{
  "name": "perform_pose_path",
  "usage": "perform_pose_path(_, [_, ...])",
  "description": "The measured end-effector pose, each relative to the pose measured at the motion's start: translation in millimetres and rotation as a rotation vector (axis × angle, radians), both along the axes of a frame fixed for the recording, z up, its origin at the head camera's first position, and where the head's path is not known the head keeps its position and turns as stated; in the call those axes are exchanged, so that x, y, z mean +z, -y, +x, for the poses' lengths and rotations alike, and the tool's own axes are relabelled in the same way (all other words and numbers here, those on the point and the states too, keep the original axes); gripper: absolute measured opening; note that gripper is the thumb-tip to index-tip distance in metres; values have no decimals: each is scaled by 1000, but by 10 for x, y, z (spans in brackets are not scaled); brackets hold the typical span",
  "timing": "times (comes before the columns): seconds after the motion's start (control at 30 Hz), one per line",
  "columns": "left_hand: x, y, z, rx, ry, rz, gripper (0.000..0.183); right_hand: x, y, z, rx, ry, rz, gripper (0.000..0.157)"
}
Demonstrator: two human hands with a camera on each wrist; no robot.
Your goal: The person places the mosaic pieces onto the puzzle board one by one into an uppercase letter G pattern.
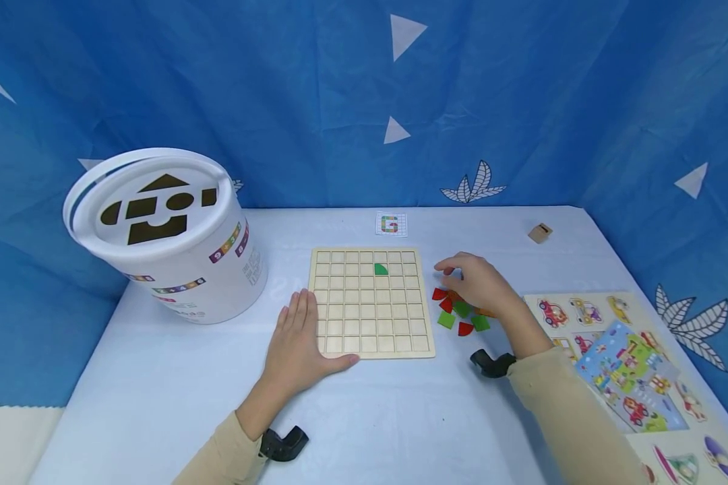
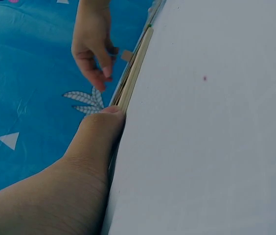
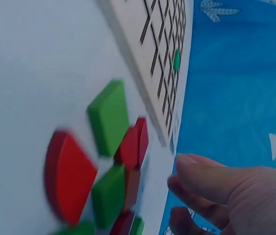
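My left hand (image 1: 297,340) lies flat, its fingers along the left edge of a wooden grid board (image 1: 373,304) and its thumb at the front edge. One green quarter-round piece (image 1: 381,269) sits in a cell near the board's top. My right hand (image 1: 474,279) is raised above the table just right of the board. Its thumb and fingers pinch a small red piece (image 2: 108,79), mostly hidden by the fingertips. Below this hand lies a loose pile of red, orange and green pieces, including a green square (image 3: 109,117) and a red quarter-round (image 3: 68,178).
Behind the board lies a small pattern card (image 1: 391,224). A white bucket (image 1: 218,283) with shape holes in its lid stands at the left. Picture puzzle boards (image 1: 558,330) lie at the right, and a small brown block (image 1: 540,233) sits at the back right.
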State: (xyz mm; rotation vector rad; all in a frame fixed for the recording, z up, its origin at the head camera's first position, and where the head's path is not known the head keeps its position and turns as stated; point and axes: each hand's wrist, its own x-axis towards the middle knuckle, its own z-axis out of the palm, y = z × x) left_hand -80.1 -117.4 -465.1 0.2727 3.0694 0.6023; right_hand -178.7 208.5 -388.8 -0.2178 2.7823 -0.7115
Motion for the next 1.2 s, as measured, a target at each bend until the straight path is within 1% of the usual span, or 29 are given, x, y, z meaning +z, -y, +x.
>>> perform_pose_path(0.13, [15,1,1,-2,3,0,141,-26,-179,33,32,52,15,39])
perform_pose_path(0.23, [16,1,1,-2,4,0,140,-54,-263,48,59,79,14,36])
perform_pose_path(0.3, [12,2,2,-2,4,-3,140,-88,-303,47,63,87,13,34])
perform_pose_path(0.47, [4,1,0,-1,2,1,141,-175,-368,26,59,61,14,27])
perform_pose_path(0.63, [0,1,-3,0,0,3,141,-232,-403,0,59,21,-15,23])
perform_pose_path(0.7, [-2,3,-4,2,1,0,141,-234,-404,-8,56,14,-26,21])
perform_pose_path(0.87, [-5,3,-6,1,8,-3,141,-181,-386,-40,20,39,-20,16])
perform_pose_path(1.0, [-7,2,-8,-1,4,-6,141,-143,-337,-106,-12,41,-39,17])
perform_pose_path(1.1, [-7,2,-8,-2,-2,-4,141,-126,-239,-169,-21,31,-83,19])
perform_pose_path(1.2, [-11,3,-7,-3,-4,-5,141,-121,-76,-234,-11,13,-125,18])
